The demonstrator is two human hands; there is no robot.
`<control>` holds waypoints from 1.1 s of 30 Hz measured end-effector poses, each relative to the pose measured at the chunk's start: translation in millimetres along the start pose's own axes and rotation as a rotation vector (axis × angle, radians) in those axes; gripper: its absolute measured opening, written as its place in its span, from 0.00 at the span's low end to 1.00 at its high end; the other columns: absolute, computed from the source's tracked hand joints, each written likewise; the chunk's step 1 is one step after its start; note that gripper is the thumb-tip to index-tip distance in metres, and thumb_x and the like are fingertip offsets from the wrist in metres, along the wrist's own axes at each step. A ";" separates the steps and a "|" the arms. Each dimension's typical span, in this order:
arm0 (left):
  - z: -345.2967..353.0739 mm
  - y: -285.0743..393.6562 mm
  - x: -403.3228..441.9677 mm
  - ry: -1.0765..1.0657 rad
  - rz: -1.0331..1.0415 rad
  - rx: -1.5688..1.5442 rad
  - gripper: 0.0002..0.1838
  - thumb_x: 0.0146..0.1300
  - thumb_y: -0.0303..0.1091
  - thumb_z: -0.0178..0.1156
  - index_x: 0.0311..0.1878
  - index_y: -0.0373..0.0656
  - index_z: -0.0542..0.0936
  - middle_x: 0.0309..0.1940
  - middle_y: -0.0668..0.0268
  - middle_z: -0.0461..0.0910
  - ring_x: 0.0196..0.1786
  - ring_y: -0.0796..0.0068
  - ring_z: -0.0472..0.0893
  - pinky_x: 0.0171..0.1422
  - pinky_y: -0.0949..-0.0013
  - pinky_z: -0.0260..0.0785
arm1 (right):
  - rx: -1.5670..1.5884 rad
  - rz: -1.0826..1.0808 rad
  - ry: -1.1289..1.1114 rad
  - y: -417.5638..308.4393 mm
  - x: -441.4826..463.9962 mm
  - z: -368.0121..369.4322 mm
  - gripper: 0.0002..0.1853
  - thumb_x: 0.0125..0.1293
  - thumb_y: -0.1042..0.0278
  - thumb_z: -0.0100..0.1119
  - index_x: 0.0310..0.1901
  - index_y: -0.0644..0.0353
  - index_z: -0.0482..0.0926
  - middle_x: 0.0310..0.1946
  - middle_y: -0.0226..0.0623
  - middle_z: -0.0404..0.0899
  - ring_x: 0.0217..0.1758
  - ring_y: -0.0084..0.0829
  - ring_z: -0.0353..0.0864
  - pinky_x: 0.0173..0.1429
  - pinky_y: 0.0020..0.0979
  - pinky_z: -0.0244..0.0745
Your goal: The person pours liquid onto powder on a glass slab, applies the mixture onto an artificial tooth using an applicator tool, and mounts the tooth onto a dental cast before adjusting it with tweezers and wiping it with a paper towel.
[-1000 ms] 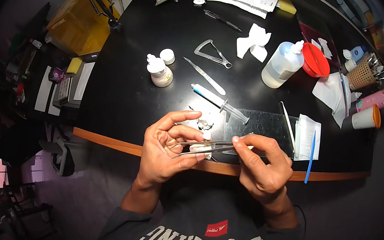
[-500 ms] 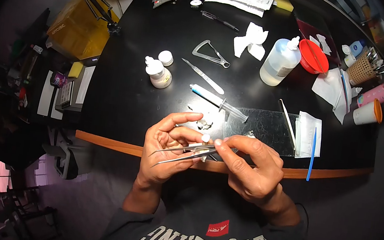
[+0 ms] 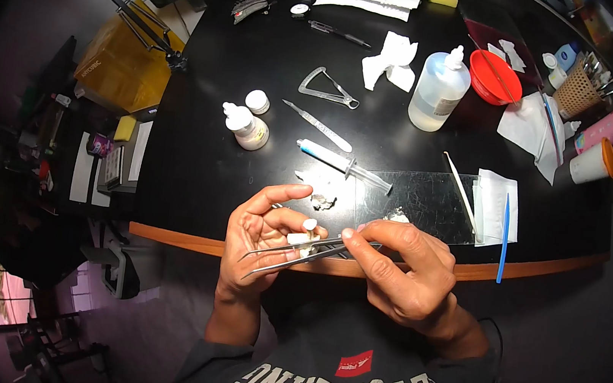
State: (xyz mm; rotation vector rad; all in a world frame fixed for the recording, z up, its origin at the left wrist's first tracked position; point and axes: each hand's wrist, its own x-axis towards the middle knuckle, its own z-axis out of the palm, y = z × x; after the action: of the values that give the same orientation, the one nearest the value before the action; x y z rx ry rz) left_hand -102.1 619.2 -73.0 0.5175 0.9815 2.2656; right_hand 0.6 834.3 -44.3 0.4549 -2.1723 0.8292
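Just over the desk's front edge, my left hand point(image 3: 249, 234) pinches a small white piece with a rounded knob point(image 3: 309, 225) between thumb and a finger; its index finger is raised. I cannot make out exactly what the piece is. My right hand point(image 3: 413, 273) is closed on metal tweezers point(image 3: 284, 258), whose prongs point left across the front of my left hand. Part of the piece is hidden by the tweezers and fingers. Beyond my left hand lie white scraps point(image 3: 325, 198), and more white material point(image 3: 397, 215) sits behind my right fingers.
A blue-tipped syringe point(image 3: 340, 165), a scalpel point(image 3: 318, 126) and a metal caliper point(image 3: 327, 87) lie ahead. Bottles stand left point(image 3: 249, 129) and right point(image 3: 439, 93), near a red bowl point(image 3: 495, 78). A blue stick point(image 3: 504, 239) lies at the right edge by white paper point(image 3: 496, 203).
The white piece has shifted slightly left and its knob shows more clearly, while the tweezers stay across it. The whole view has tilted a little.
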 end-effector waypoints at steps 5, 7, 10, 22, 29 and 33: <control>-0.3 1.3 -0.8 0.002 -0.027 -0.004 0.41 0.58 0.14 0.68 0.76 0.20 0.65 0.51 0.47 0.89 0.60 0.55 0.90 0.68 0.59 0.85 | -0.001 0.002 0.026 -0.5 -1.7 -2.0 0.23 0.49 0.83 0.71 0.50 0.70 0.91 0.40 0.42 0.85 0.35 0.34 0.90 0.33 0.32 0.85; -0.6 0.2 -0.3 -0.010 -0.013 -0.009 0.41 0.58 0.15 0.67 0.76 0.20 0.64 0.51 0.46 0.89 0.60 0.54 0.90 0.68 0.59 0.84 | -0.007 0.006 0.026 -0.5 -3.7 -3.4 0.23 0.48 0.83 0.71 0.51 0.70 0.90 0.40 0.42 0.85 0.35 0.34 0.90 0.33 0.32 0.85; -0.9 0.2 -0.4 -0.014 -0.017 0.006 0.42 0.59 0.18 0.68 0.77 0.20 0.64 0.51 0.45 0.89 0.61 0.54 0.90 0.69 0.58 0.83 | -0.009 0.017 0.012 -1.2 -6.2 -7.4 0.24 0.49 0.84 0.71 0.52 0.70 0.90 0.41 0.42 0.85 0.35 0.33 0.90 0.33 0.32 0.84; 1.8 -1.2 -0.4 0.008 0.024 0.127 0.41 0.60 0.16 0.69 0.77 0.21 0.65 0.52 0.41 0.89 0.56 0.61 0.90 0.69 0.62 0.80 | 0.105 0.403 0.113 -2.0 -17.4 -37.4 0.12 0.65 0.84 0.68 0.49 0.68 0.85 0.40 0.41 0.87 0.28 0.22 0.80 0.30 0.25 0.73; 6.0 -4.3 0.4 0.009 0.068 0.271 0.41 0.60 0.12 0.71 0.76 0.24 0.66 0.52 0.41 0.89 0.56 0.65 0.90 0.67 0.64 0.79 | 0.172 0.643 0.151 12.0 -35.7 -50.2 0.12 0.70 0.82 0.63 0.54 0.68 0.83 0.40 0.35 0.89 0.28 0.13 0.67 0.32 0.21 0.59; 6.5 -5.4 1.7 -0.008 0.061 0.280 0.40 0.61 0.13 0.72 0.76 0.25 0.66 0.53 0.41 0.89 0.56 0.65 0.90 0.68 0.65 0.79 | 0.181 0.728 0.066 12.4 -40.8 -63.4 0.12 0.75 0.80 0.60 0.57 0.72 0.81 0.45 0.39 0.85 0.47 0.23 0.87 0.49 0.21 0.76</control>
State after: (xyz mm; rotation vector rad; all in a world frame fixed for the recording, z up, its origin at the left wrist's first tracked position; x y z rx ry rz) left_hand -97.6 626.6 -72.6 0.6820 1.3048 2.1881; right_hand 53.8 889.0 -48.2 -0.3094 -2.2155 1.4078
